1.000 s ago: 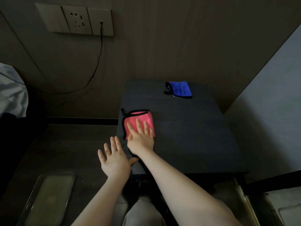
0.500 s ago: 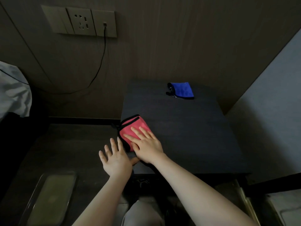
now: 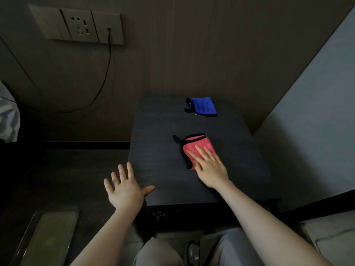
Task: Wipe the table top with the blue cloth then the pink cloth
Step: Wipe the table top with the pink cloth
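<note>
The pink cloth [image 3: 198, 144], edged in black, lies folded near the middle of the dark table top [image 3: 163, 150]. My right hand [image 3: 208, 166] presses flat on its near half with straight fingers. The blue cloth [image 3: 204, 108] lies folded at the table's far edge by the wall, untouched. My left hand [image 3: 124, 187] is spread open at the table's front left corner, its thumb resting on the top and its fingers beyond the left edge.
A wall socket panel [image 3: 80, 25] with a black cable [image 3: 104, 81] hangs above left. A clear tray [image 3: 46, 237] lies on the floor at lower left. A grey wall [image 3: 311, 112] borders the table's right side. My knees are just below the table's front edge.
My right hand has slid the pink cloth from the table's front left edge rightwards to the middle. My left hand stays at the front left corner. The blue cloth has not moved.
</note>
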